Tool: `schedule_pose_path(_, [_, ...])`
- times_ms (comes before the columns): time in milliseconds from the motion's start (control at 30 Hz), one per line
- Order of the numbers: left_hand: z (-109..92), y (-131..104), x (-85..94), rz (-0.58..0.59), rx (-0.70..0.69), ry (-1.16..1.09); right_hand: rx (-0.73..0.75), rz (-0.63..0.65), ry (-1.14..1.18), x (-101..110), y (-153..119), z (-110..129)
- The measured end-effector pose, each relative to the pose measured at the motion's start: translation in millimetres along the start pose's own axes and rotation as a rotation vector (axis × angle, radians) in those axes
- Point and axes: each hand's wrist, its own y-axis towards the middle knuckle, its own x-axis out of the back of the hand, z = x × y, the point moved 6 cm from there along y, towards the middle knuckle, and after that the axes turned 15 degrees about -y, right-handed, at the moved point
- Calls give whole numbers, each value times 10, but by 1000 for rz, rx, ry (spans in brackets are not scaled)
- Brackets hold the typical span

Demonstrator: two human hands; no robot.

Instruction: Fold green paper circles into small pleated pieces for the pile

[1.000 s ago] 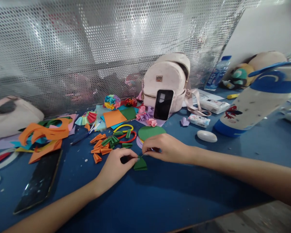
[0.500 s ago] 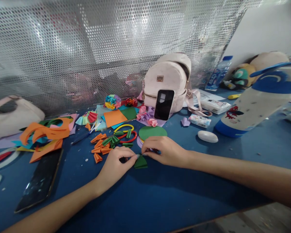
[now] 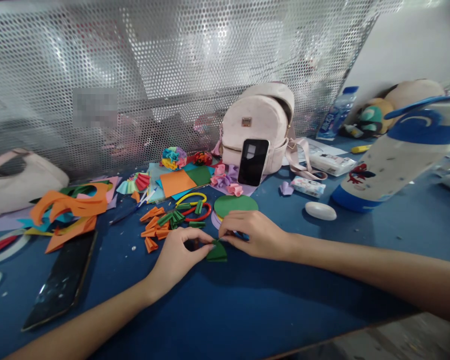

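A small folded green paper fan [image 3: 216, 252] is pinched at its top between my two hands, its wide end toward me. My left hand [image 3: 185, 252] has thumb and finger closed on its left side. On the other side, my right hand [image 3: 253, 234] pinches the tip. Right behind the hands lies a green paper circle [image 3: 236, 206] over other coloured discs. To the left are several folded orange pieces [image 3: 154, 226] and several folded green pieces [image 3: 171, 217], beside a yellow ring [image 3: 192, 196] and a red ring [image 3: 202, 213].
A dark phone [image 3: 62, 280] and orange paper scraps [image 3: 73, 202] lie at left, with scissors [image 3: 129, 211] nearby. A backpack [image 3: 255, 120] with an upright phone [image 3: 253, 162] stands behind. At right are a white oval object [image 3: 320, 211] and a large bottle [image 3: 390, 160].
My left thumb and finger have shifted very slightly on the green paper. My right hand has hardly moved, and both hands remain at the fan's tip.
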Motion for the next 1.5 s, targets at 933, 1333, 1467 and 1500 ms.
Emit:
schedule_pose_path(933, [2,47,-45,69,111,-111,186,-147,-120,60,-31,176])
schedule_pose_path(1333, [-36,33,-80,139,119,33,156,-133,-93,47,-20,170])
schedule_pose_path(1467, [-120,10,-73,168,44,156,80,-99,-1,40,-14,121])
schedule_pose_path(1500, [-137,5,-74,178,31,180,61,-93,22,39,-12,109])
